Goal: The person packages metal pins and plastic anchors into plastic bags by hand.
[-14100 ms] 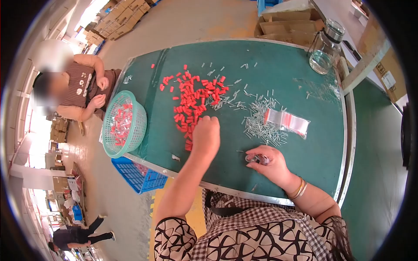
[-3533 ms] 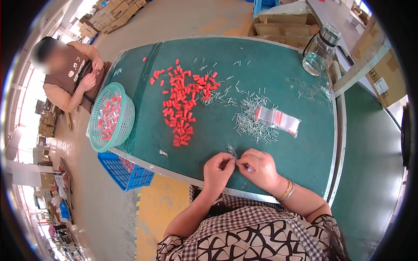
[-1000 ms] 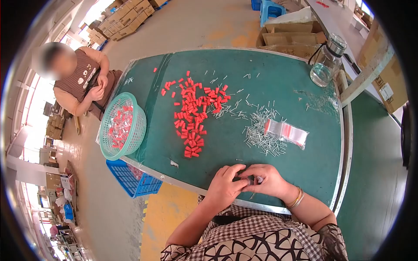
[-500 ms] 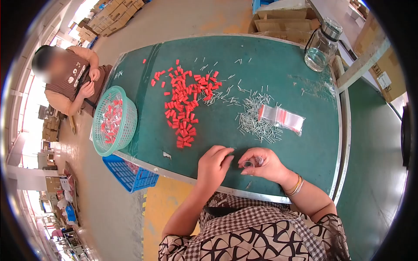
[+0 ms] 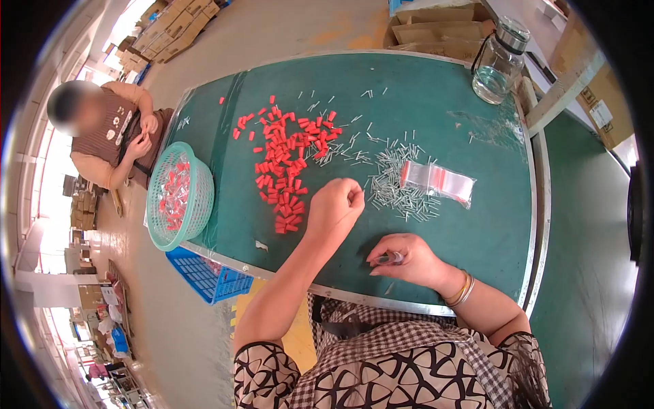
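My left hand (image 5: pixel 335 208) is closed with curled fingers above the green tabletop, between a heap of red plastic plugs (image 5: pixel 281 174) and a pile of thin silver screws or nails (image 5: pixel 398 187). Whatever lies between its fingertips is hidden. Near the table's front edge, my right hand (image 5: pixel 415 262) grips a small clear plastic bag (image 5: pixel 390 259) between thumb and fingers. A stack of flat clear zip bags with red strips (image 5: pixel 439 183) rests on the right side of the metal pile.
A mint-green basket (image 5: pixel 204 198) with bagged red pieces stands at the table's left edge, above a blue crate (image 5: pixel 204 276). At the far right corner is a glass water bottle (image 5: pixel 492 78). Another person (image 5: pixel 112 136) sits beyond the left edge, hands together.
My left hand has moved away from my right hand, forward toward the metal pile. My right hand stays near the front edge, and the bag's mouth looks narrower.
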Demonstrator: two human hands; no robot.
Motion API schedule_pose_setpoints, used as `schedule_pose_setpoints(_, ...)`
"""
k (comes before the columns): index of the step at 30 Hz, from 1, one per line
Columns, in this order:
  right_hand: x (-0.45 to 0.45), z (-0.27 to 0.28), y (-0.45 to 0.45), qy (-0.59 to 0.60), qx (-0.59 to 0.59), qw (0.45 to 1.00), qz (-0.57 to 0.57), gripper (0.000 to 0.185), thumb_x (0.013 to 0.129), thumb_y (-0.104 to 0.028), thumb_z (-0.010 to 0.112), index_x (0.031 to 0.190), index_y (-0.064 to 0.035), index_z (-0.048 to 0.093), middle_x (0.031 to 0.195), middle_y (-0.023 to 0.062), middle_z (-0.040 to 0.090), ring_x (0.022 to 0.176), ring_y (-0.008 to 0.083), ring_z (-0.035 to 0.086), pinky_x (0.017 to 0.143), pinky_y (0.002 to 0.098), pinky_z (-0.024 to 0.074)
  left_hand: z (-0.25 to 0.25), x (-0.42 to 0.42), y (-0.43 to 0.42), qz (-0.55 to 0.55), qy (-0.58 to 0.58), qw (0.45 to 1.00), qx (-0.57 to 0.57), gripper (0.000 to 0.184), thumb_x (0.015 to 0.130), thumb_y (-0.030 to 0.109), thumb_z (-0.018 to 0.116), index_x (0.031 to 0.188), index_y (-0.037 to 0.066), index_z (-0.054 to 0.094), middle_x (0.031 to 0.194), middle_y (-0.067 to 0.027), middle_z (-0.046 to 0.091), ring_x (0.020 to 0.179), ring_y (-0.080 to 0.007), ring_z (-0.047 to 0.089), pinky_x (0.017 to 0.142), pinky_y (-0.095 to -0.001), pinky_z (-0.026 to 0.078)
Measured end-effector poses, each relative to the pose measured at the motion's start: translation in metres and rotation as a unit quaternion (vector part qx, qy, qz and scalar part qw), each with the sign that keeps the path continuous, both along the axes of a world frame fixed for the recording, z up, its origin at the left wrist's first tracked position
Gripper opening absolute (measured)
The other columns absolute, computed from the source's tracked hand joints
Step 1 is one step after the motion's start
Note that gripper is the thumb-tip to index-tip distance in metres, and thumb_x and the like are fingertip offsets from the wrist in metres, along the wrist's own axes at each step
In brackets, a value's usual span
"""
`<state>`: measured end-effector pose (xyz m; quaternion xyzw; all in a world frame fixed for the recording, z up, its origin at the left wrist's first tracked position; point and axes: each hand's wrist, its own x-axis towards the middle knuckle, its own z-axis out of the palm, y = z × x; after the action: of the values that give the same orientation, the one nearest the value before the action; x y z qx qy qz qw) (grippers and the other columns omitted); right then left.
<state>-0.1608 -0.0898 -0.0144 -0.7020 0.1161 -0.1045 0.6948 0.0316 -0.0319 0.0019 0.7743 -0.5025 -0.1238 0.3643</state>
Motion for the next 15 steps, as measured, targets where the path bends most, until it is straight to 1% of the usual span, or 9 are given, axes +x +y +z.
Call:
schedule_pose_setpoints(1,0.0,0.001,-0.001,-0.002,0.001,1.0,0.001,0.023,0.074,-0.001,0.08,0.094,-0.0049,0.071,0.088,0.0029,0.067,0.074,0.0095,0.061,0.064,0.0238,0.0496,-0.002,0.001,-0.007,-0.002,-0.032,0.999,0.013,0.005,0.084,0.007,0.064,0.082,0.003,0.062,0.08,-0.0138,0.062,0.075,-0.032,0.064,0.065,-0.0436,0.051)
schedule_pose_setpoints(4,0.0,0.003,-0.004,0.012,-0.034,0.999,0.024,0.022,0.077,-0.007,0.079,0.097,-0.0045,0.07,0.088,0.0043,0.066,0.082,0.0141,0.065,0.072,0.0273,0.0532,-0.015,0.004,-0.023,-0.008,-0.171,0.985,0.018,0.008,0.082,0.008,0.067,0.084,0.001,0.064,0.078,-0.0128,0.063,0.07,-0.0325,0.064,0.064,-0.0409,0.052)
schedule_pose_setpoints(7,0.0,-0.003,-0.004,-0.004,-0.016,1.0,0.026,0.022,0.077,-0.008,0.079,0.097,-0.0051,0.07,0.089,0.0046,0.067,0.081,0.0153,0.065,0.072,0.0274,0.0531,-0.019,0.001,-0.032,-0.005,-0.242,0.966,0.088,0.009,0.083,0.01,0.066,0.084,0.001,0.064,0.08,-0.0158,0.063,0.073,-0.0364,0.064,0.066,-0.0442,0.052)
schedule_pose_setpoints(10,-0.001,0.003,-0.005,0.004,-0.002,1.0,0.02,0.023,0.076,-0.009,0.079,0.097,-0.0055,0.07,0.088,0.0049,0.067,0.08,0.0165,0.065,0.072,0.0277,0.0531,-0.013,-0.001,-0.039,-0.033,-0.261,0.953,0.153,0.005,0.079,0.001,0.061,0.084,-0.001,0.061,0.086,-0.0193,0.062,0.078,-0.036,0.065,0.072,-0.0432,0.054)
schedule_pose_setpoints(11,-0.001,0.003,-0.005,0.002,-0.01,1.0,0.022,0.022,0.077,-0.009,0.079,0.097,-0.0055,0.07,0.088,0.005,0.067,0.08,0.0165,0.065,0.071,0.0276,0.0532,-0.012,0.003,-0.038,-0.035,-0.246,0.957,0.152,0.005,0.08,0.003,0.062,0.083,-0.001,0.062,0.084,-0.0178,0.063,0.078,-0.0351,0.065,0.07,-0.0433,0.054)
schedule_pose_setpoints(14,-0.001,0.0,-0.006,0.001,-0.029,0.999,0.023,0.022,0.077,-0.009,0.079,0.097,-0.0055,0.07,0.089,0.0052,0.068,0.08,0.0166,0.065,0.071,0.0275,0.0537,-0.016,0.017,-0.033,-0.034,-0.15,0.982,0.108,0.007,0.082,0.008,0.064,0.085,0.002,0.065,0.083,-0.0164,0.064,0.078,-0.0357,0.064,0.07,-0.0444,0.052)
schedule_pose_setpoints(15,-0.001,0.002,-0.006,0.009,-0.031,0.999,0.026,0.022,0.077,-0.009,0.079,0.097,-0.0054,0.07,0.089,0.0052,0.068,0.08,0.0166,0.065,0.07,0.0275,0.0539,-0.015,0.02,-0.032,-0.031,-0.134,0.986,0.096,0.006,0.081,0.007,0.066,0.085,0.002,0.065,0.083,-0.0146,0.064,0.076,-0.0338,0.064,0.067,-0.0416,0.052)
